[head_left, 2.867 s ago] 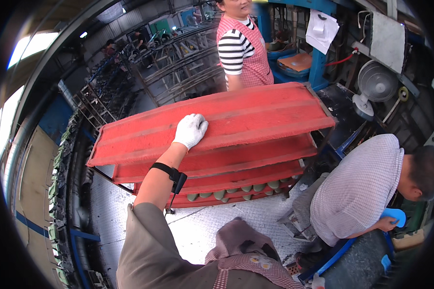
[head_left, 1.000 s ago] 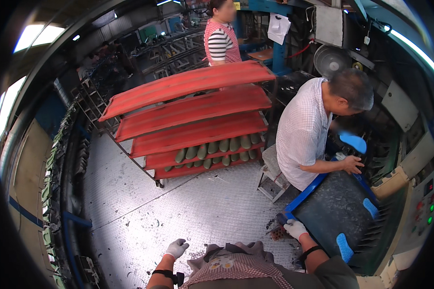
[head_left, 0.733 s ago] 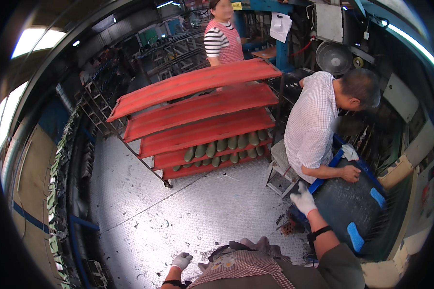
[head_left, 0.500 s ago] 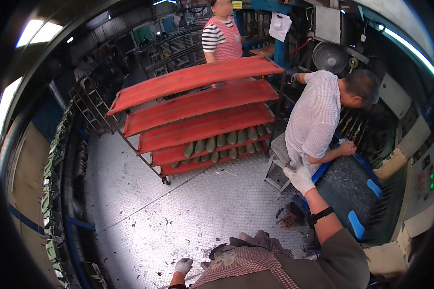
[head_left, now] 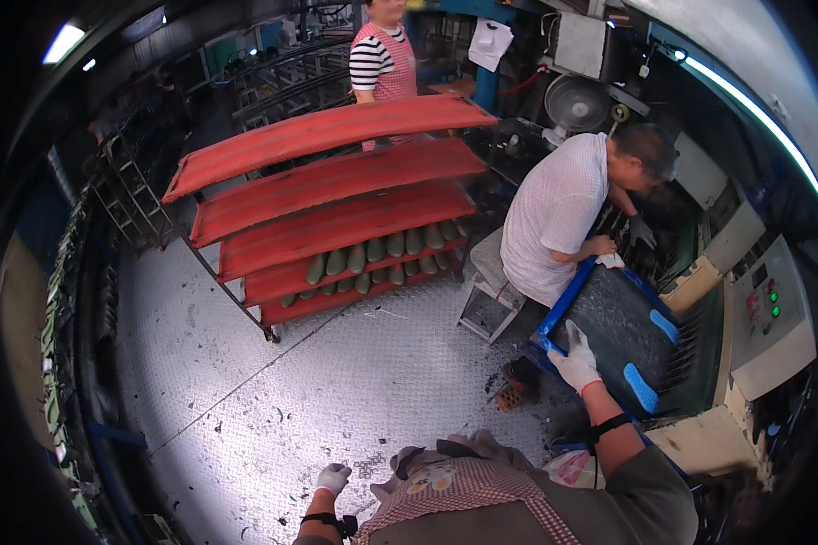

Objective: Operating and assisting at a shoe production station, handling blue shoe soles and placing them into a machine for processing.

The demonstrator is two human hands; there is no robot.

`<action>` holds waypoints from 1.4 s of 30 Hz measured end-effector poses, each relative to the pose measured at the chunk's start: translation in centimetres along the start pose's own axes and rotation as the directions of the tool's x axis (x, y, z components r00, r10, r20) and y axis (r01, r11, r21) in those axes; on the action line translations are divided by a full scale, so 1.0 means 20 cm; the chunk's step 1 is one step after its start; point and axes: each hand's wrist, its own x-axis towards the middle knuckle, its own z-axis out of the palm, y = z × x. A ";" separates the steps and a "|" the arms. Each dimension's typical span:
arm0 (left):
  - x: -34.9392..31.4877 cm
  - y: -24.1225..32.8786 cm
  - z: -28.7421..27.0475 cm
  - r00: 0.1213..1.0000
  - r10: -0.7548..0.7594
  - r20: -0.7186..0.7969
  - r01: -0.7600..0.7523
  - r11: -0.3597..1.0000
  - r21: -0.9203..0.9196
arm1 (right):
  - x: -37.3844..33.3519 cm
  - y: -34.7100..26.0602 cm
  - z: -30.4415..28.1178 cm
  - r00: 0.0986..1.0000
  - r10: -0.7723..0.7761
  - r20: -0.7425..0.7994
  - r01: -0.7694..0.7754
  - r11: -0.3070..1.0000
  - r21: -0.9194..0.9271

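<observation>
My right hand (head_left: 576, 365), in a white knit glove, is at the near left edge of a dark worktop (head_left: 600, 313) with a blue rim. Its fingers are stretched out, with nothing visible in them; whether they touch the worktop I cannot tell. Two light blue insole-shaped pieces (head_left: 641, 389) lie along the worktop's right side. Low at my left side hangs my left hand (head_left: 334, 478), also white-gloved, its fingers curled and nothing showing in them. Beyond the worktop a co-worker (head_left: 562, 213) leans forward on a stool (head_left: 489, 272), one hand on a white cloth (head_left: 611, 261).
A wheeled rack (head_left: 336, 204) with red shelves stands ahead, dark green shoe-shaped pieces (head_left: 358, 258) on its lower levels. Behind it is another person (head_left: 384, 64). A control box (head_left: 773, 309) with green lights is at right, and a line of green pieces (head_left: 53, 363) runs along the left.
The view has turned right. My right hand has moved from beside the co-worker's back to the worktop's edge. The co-worker's gloved far hand now shows over the machine.
</observation>
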 end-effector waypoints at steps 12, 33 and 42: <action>-0.23 0.18 0.34 0.999 -0.011 -0.034 0.009 0.999 -0.047 | 0.07 0.64 0.04 0.967 0.187 0.174 -0.187 0.982 -0.019; -0.61 0.25 1.09 0.992 -0.107 -0.060 0.095 0.981 -0.169 | 0.27 1.16 0.53 0.950 -0.062 0.306 0.163 0.934 -0.318; -0.61 0.23 1.16 0.998 -0.042 -0.052 0.028 0.970 -0.242 | 0.23 1.14 0.56 0.955 -0.073 0.289 0.170 0.929 -0.329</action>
